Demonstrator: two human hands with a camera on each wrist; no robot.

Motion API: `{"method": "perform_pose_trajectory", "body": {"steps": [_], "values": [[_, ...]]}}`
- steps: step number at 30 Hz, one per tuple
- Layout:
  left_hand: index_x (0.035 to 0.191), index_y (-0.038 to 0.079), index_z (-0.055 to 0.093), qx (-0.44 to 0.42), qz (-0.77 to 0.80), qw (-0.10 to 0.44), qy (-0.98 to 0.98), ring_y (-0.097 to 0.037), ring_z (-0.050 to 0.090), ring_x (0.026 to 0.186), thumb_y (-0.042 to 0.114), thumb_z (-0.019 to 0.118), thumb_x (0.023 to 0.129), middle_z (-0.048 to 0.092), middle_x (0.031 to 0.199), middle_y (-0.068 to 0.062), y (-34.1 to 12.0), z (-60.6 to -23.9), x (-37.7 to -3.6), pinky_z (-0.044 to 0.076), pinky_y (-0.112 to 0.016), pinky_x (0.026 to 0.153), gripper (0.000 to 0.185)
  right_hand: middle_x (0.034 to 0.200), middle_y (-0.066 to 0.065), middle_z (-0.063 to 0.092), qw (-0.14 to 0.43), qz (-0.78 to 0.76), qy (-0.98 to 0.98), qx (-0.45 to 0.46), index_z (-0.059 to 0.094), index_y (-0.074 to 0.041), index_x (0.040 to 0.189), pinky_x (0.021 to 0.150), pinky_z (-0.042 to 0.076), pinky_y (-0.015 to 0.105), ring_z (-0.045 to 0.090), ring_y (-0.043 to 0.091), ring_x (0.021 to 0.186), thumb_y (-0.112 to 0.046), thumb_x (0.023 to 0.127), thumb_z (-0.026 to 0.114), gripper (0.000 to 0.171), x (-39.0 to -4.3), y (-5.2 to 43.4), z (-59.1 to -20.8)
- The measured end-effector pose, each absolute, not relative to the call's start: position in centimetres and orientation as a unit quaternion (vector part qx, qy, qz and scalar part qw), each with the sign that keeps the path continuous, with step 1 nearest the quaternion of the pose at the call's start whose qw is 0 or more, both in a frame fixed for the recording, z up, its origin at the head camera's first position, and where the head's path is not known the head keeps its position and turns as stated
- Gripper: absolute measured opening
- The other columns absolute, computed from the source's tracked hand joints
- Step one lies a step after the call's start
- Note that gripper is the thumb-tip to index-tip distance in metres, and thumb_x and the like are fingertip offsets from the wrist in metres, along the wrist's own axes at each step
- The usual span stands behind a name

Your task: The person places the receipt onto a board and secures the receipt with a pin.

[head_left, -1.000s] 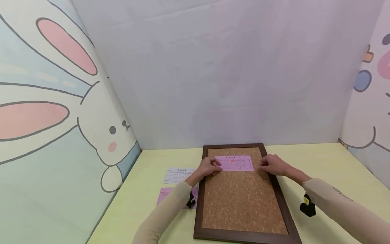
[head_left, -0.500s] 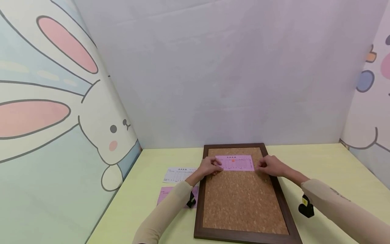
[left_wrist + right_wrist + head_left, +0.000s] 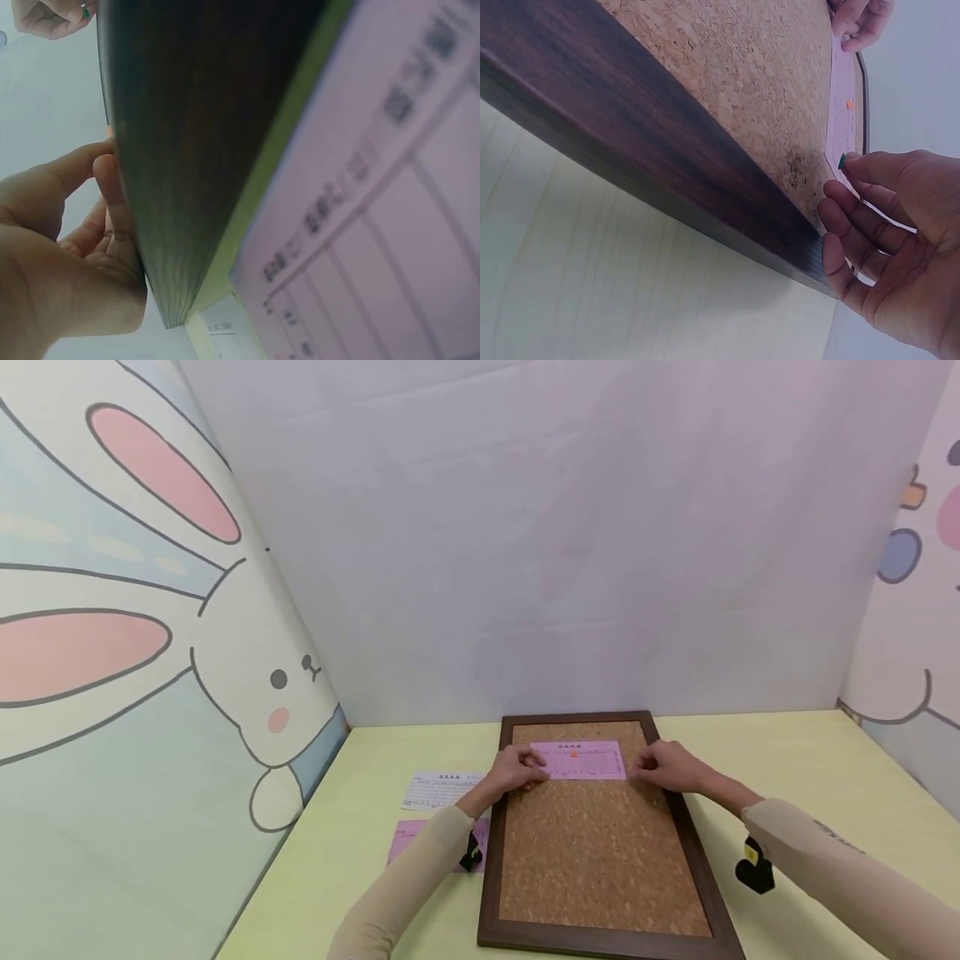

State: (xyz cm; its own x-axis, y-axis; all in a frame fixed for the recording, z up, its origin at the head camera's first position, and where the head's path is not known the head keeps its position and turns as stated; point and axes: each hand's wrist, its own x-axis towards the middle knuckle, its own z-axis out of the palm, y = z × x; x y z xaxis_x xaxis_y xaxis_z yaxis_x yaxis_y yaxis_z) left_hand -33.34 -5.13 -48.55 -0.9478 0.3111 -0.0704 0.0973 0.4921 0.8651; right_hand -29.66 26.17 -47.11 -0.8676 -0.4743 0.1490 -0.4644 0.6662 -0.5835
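Note:
A pink printed form [image 3: 592,762] lies across the upper part of a cork board [image 3: 600,852], with a small orange push pin [image 3: 850,104] near its middle. At its left end my left hand [image 3: 517,768] rests its thumb and fingertips on the lower corner, fingers loosely bent and a gap between thumb and fingers. My right hand [image 3: 667,766] is over the form's right edge. There, in the right wrist view, its thumb and index finger pinch a small green push pin [image 3: 842,161]; the other fingers hang half bent.
A dark wooden frame [image 3: 491,877] surrounds the cork. On the pale yellow table [image 3: 315,860] left of it lie a white printed form [image 3: 435,791] and another pink form [image 3: 405,837], partly under my left forearm. A pale wall covering [image 3: 562,543] stands right behind the board.
My right hand has shifted slightly left, its fingertips now right at the form's right edge. The left hand and the form hold their places.

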Motion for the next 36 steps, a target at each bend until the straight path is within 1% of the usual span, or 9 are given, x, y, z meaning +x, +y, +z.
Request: {"method": "perform_pose_trajectory", "body": {"steps": [11, 18, 28, 36], "values": [[0.101, 0.0, 0.071, 0.12, 0.488, 0.109, 0.858, -0.008, 0.055, 0.058, 0.008, 0.078, 0.089, 0.061, 0.073, 0.003, -5.16, -48.65, -33.26, 0.047, -0.017, 0.052, 0.017, 0.065, -0.006, 0.056, -0.005, -0.31, 0.915, -0.259, 0.069, -0.005, 0.078, 0.052, 0.036, 0.02, 0.043, 0.002, 0.057, -0.01, 0.094, 0.07, 0.016, -29.37, 26.43, -47.39], [0.099, 0.001, 0.071, 0.119, 0.49, 0.103, 0.857, -0.008, 0.055, 0.058, 0.009, 0.079, 0.088, 0.063, 0.074, 0.002, -5.08, -48.98, -33.37, 0.047, -0.017, 0.053, 0.016, 0.064, -0.008, 0.053, -0.002, -0.31, 0.917, -0.249, 0.069, -0.007, 0.077, 0.052, 0.034, 0.02, 0.042, 0.002, 0.057, -0.011, 0.094, 0.071, 0.017, -29.36, 26.5, -47.3], [0.099, 0.001, 0.071, 0.12, 0.49, 0.102, 0.857, -0.008, 0.055, 0.059, 0.009, 0.079, 0.088, 0.062, 0.074, 0.001, -5.11, -49.06, -33.4, 0.046, -0.017, 0.053, 0.016, 0.065, -0.007, 0.055, -0.006, -0.307, 0.917, -0.255, 0.07, -0.005, 0.079, 0.052, 0.034, 0.021, 0.041, 0.001, 0.056, -0.011, 0.094, 0.071, 0.016, -29.45, 26.5, -47.21], [0.1, 0.0, 0.071, 0.124, 0.492, 0.101, 0.856, -0.008, 0.055, 0.058, 0.008, 0.079, 0.088, 0.064, 0.075, 0.0, -5.17, -49.09, -33.37, 0.047, -0.018, 0.052, 0.017, 0.064, -0.007, 0.055, -0.014, -0.303, 0.917, -0.259, 0.071, -0.006, 0.079, 0.052, 0.034, 0.02, 0.04, 0.001, 0.056, -0.01, 0.094, 0.071, 0.016, -29.68, 26.51, -46.95]]}}
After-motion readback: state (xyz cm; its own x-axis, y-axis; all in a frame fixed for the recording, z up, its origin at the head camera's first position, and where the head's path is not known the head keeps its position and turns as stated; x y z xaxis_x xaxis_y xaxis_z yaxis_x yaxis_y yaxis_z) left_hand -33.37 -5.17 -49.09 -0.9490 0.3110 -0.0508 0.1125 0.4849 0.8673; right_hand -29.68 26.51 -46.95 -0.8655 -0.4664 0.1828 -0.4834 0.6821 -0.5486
